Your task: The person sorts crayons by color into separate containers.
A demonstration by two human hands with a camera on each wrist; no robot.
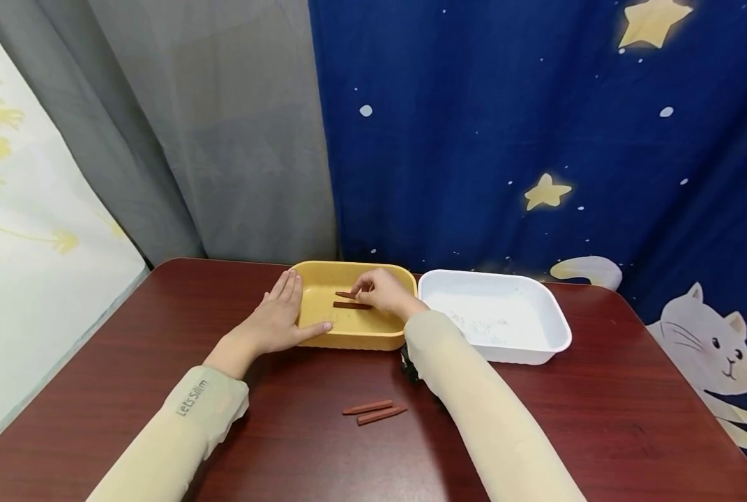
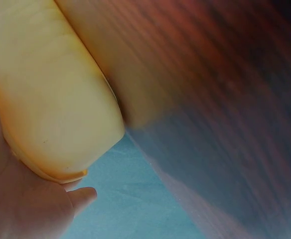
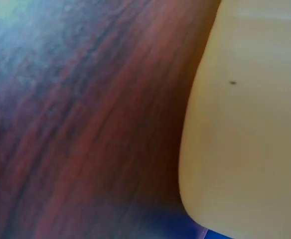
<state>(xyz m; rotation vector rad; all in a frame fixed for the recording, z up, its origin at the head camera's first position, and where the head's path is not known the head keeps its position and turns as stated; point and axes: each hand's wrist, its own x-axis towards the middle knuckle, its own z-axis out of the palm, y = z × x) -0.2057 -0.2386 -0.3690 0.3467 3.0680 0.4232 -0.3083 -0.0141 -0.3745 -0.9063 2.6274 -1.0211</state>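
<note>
My left hand (image 1: 275, 317) rests on the left end of a yellow plastic bin (image 1: 348, 340), fingers straight along the rim and thumb over the front edge. Inside the bin my right hand (image 1: 382, 291) pinches a reddish-brown crayon (image 1: 346, 295) with a pointed end. A second brown crayon (image 1: 351, 305) lies on the bin floor just in front of it, its right end near the fingers. In the left wrist view the bin's outer wall (image 2: 56, 99) shows beside part of the hand (image 2: 31, 209). The right wrist view holds only the bin's wall (image 3: 245, 129) and the tabletop.
A white bin (image 1: 511, 355) with dark specks on its floor stands against the yellow one on the right. Two more brown crayons (image 1: 381, 415) lie on the dark red table (image 1: 310, 446) nearer to me. Grey and blue curtains (image 1: 473, 139) hang behind the table.
</note>
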